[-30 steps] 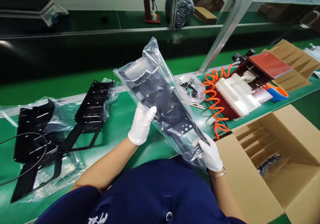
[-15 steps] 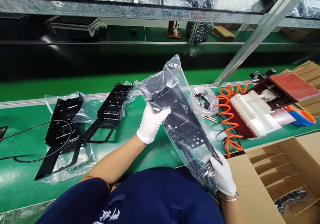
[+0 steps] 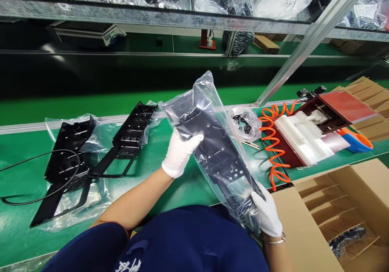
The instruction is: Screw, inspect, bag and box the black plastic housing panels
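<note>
Both my hands wear white gloves and hold a long black plastic frame in a clear plastic bag [image 3: 212, 142], tilted over the green bench. My left hand [image 3: 179, 152] grips the bag near its upper half. My right hand [image 3: 267, 215] is closed round its lower end, close to my body. Two more black frames [image 3: 73, 158] lie on opened clear bags on the bench to the left, with a thin black cable looped over one.
An open cardboard box with card dividers [image 3: 337, 215] stands at the lower right. Behind it lie an orange coiled hose [image 3: 273, 142], a red and white fixture [image 3: 313, 130] and a small bag of black parts [image 3: 246, 122]. A metal shelf with bagged parts [image 3: 182, 4] runs overhead.
The view tilted up and shifted, so the overhead shelf came into sight. Both hands keep the same grip on the bagged frame, which has barely moved.
</note>
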`<state>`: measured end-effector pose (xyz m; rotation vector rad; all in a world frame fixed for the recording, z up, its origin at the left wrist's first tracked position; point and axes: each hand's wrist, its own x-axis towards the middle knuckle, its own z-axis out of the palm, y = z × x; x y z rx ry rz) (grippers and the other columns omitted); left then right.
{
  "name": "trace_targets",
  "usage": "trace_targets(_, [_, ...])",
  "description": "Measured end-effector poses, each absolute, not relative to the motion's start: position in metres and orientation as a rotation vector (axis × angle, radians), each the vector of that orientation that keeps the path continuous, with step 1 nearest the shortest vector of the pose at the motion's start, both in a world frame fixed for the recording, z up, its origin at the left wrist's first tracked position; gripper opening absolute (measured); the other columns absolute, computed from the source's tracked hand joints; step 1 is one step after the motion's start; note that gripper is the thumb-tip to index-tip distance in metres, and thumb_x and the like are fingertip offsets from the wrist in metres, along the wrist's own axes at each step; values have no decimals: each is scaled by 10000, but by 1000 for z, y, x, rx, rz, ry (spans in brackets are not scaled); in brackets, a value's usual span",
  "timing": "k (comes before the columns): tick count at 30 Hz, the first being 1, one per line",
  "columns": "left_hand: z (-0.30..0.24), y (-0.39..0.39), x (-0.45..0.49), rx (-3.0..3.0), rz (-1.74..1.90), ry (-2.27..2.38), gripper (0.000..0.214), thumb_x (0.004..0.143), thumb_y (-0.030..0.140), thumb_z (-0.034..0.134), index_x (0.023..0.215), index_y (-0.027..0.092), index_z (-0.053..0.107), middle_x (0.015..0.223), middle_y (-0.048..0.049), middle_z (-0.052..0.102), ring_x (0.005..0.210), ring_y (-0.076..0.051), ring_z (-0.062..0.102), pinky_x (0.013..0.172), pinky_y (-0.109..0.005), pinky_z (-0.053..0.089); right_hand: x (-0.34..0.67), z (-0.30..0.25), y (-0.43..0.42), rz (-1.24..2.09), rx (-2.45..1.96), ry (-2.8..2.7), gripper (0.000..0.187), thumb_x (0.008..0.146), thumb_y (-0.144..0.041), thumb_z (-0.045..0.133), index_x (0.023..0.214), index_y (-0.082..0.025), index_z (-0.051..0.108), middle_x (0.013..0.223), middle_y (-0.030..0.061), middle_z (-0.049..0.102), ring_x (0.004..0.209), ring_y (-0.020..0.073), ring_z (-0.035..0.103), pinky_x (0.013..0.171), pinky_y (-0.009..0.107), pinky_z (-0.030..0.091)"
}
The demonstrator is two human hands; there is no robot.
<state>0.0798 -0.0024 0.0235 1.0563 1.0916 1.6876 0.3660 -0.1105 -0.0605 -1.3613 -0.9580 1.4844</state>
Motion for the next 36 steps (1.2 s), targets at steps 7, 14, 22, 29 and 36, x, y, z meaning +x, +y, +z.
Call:
trace_targets(7, [17,-6,83,1177,1615,1112,626,742,577,826,1210,193,664,1232,-117,735,1223,-286,667,1135,-442,491,358,-57,-109,1487,-1357,-930,553,774,-572,772,1138,-169,667,738,22,697,479,99,505,393,212,400])
trace_targets(14, [10,-19,93,1215,1405,1258,604,710,436,871,1213,183,652,1218,-114,736,1132,-291,701,1106,-474,512,346,-46,-106,1455,-1400,-939,548,760,-558,764,1147,-182,662,762,37,724,475,123,527,403,253,440])
trace_targets(22, [-11,-49,112,1414,1174,1300,644,655,384,878,1217,201,620,1179,-116,743,1150,-304,689,1086,-488,520,335,-42,-104,1394,-1374,-844,542,742,-533,757,1146,-180,676,741,21,718,471,122,518,405,259,439])
trace_targets(29, [-21,-58,121,1393,1112,1340,343,739,365,780,1027,222,661,1052,-102,776,1020,-300,735,1023,-501,560,330,-47,-107,1369,-1353,-856,539,739,-550,781,1130,-194,677,829,38,744,538,142,569,471,278,480])
trace_targets(36, [-25,-61,114,1317,1160,1332,533,741,439,774,1197,219,609,1159,-110,748,1100,-284,706,1081,-497,515,363,-25,-87,1391,-1152,-1451,762,829,-815,550,1266,-206,687,1179,104,752,1120,262,706,994,406,582])
